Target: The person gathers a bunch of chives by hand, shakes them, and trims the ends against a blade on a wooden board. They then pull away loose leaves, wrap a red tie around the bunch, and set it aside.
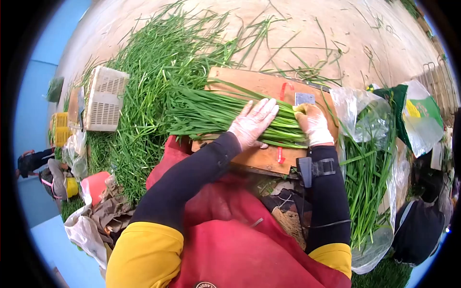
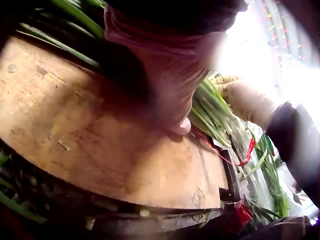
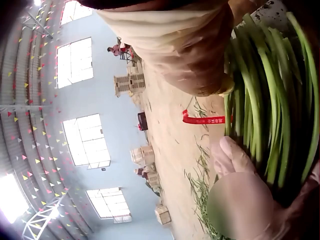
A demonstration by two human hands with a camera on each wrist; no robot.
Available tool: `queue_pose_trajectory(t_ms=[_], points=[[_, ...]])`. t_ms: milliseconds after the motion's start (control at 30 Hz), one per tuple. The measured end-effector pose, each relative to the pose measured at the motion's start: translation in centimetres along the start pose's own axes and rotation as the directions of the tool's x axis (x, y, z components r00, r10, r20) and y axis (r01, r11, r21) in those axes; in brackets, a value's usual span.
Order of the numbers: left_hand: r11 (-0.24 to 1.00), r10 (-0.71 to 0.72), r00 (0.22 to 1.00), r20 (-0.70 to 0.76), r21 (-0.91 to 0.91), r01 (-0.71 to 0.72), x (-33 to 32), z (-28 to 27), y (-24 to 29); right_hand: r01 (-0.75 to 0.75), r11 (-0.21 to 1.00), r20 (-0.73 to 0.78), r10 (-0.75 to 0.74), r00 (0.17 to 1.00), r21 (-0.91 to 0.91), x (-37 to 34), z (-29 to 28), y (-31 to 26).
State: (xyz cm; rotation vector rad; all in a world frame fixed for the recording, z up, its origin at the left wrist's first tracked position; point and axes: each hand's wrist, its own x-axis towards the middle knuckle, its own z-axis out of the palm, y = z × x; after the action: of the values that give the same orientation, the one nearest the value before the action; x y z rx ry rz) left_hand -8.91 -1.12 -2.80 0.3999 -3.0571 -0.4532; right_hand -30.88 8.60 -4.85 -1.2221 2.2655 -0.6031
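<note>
Red apron cloth [image 1: 240, 245] swells across the bottom of the head view, and beyond it a bunch of green stalks [image 1: 206, 110] lies sideways on a wooden board [image 1: 259, 157], its leafy ends fanning out toward a heap of loose greens [image 1: 158, 62]. The left hand [image 1: 252, 123], thinly gloved, rests across the bunch with its fingers laid out nearly straight, while the right hand [image 1: 314, 126] grips the pale ends with bent fingers. Whether its fingertips meet underneath cannot be told. Only the right wrist view makes out printing on the red strip [image 3: 202, 120] beside the stalks; the head view gives just its two ends, the middle hidden under the bunch. The left wrist view adds the board's curved edge, though its stalks sink partly into shadow. Right of the board, a clear plastic bag [image 1: 379, 240] holds more stalks; left of the heap stands a white crate [image 1: 103, 103]. The right wrist view alone takes in tall windows [image 3: 86, 140], strings of pennants [image 3: 37, 145] and a distant figure [image 3: 120, 49], too small for detail. Round blurred patches cover part of the left hand in both wrist views.
</note>
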Motion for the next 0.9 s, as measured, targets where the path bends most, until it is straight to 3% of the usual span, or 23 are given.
queue_pose_trajectory(t_ms=[133, 167, 200, 267, 333, 400, 500, 600, 667, 733, 767, 800, 833, 867, 900], points=[[1.000, -0.013, 1.000, 0.027, 0.000, 0.013, 0.3, 0.2, -0.4, -0.089, 0.992, -0.004, 0.090, 0.996, 0.086, 0.3, -0.5, -0.8], [1.000, -0.013, 0.999, 0.035, 0.000, 0.013, 0.2, 0.3, -0.3, -0.034, 0.999, -0.104, 0.030, 0.994, -0.041, 0.7, 0.2, 0.1], [1.000, -0.018, 0.999, 0.034, -0.001, 0.018, 0.1, 0.5, -0.3, -0.031, 0.999, -0.100, 0.026, 0.995, -0.042, 0.5, -0.1, -0.6], [1.000, 0.001, 0.999, 0.044, -0.008, 0.000, 0.2, 0.6, -0.5, -0.031, 0.920, -0.157, -0.033, 0.987, -0.391, 0.1, -0.5, -2.1], [1.000, 0.001, 0.999, 0.042, -0.018, 0.000, 0.3, 0.8, -0.7, 0.009, 0.898, -0.180, -0.098, 0.979, -0.441, 0.6, -0.2, -2.1], [1.000, 0.003, 0.999, 0.036, -0.029, -0.002, 0.5, 0.7, -0.6, -0.082, 0.876, -0.006, 0.090, 0.996, -0.476, 1.9, 0.2, -1.6], [0.995, -0.065, 0.996, 0.055, -0.078, 0.069, 0.8, 0.0, -0.4, -0.047, 0.914, 0.037, 0.068, 0.997, -0.403, 2.1, 0.3, -1.3], [0.992, -0.050, 0.999, -0.007, -0.116, 0.048, 1.0, 0.0, -0.2, -0.013, 0.922, 0.116, 0.063, 0.991, -0.388, 2.6, 0.4, -1.3], [0.994, -0.057, 0.998, 0.019, -0.094, 0.059, 1.2, 0.3, -0.3, 0.038, 0.982, -0.029, -0.044, 0.999, -0.184, 2.0, 0.7, -0.5], [0.998, -0.057, 0.998, 0.031, -0.039, 0.058, 1.3, 0.4, -0.3, 0.050, 0.983, -0.110, -0.070, 0.991, -0.175, 2.1, 1.9, 1.8], [0.998, -0.053, 0.998, 0.024, -0.032, 0.054, 1.2, 0.7, -0.7, -0.001, 0.959, -0.131, 0.040, 0.991, 0.282, 2.2, 2.0, 3.2], [0.998, -0.045, 0.999, 0.015, -0.034, 0.046, 1.3, 1.3, -0.6, -0.036, 0.737, -0.114, 0.153, 0.982, 0.675, 1.8, 1.3, 4.8], [0.998, -0.046, 0.998, 0.032, -0.031, 0.047, 1.3, 1.6, -0.7, 0.002, 0.382, -0.123, 0.292, 0.948, 0.924, 1.0, 0.4, 3.7], [0.999, -0.048, 0.998, 0.049, -0.020, 0.049, 1.3, 1.6, -0.8, -0.021, 0.463, -0.111, 0.256, 0.960, 0.886, -0.1, -2.1, 3.1], [0.997, -0.070, 0.991, 0.113, -0.014, 0.072, 1.6, 0.8, -0.5, -0.002, 0.465, -0.126, 0.244, 0.961, 0.886, -0.6, -3.6, 2.8]])
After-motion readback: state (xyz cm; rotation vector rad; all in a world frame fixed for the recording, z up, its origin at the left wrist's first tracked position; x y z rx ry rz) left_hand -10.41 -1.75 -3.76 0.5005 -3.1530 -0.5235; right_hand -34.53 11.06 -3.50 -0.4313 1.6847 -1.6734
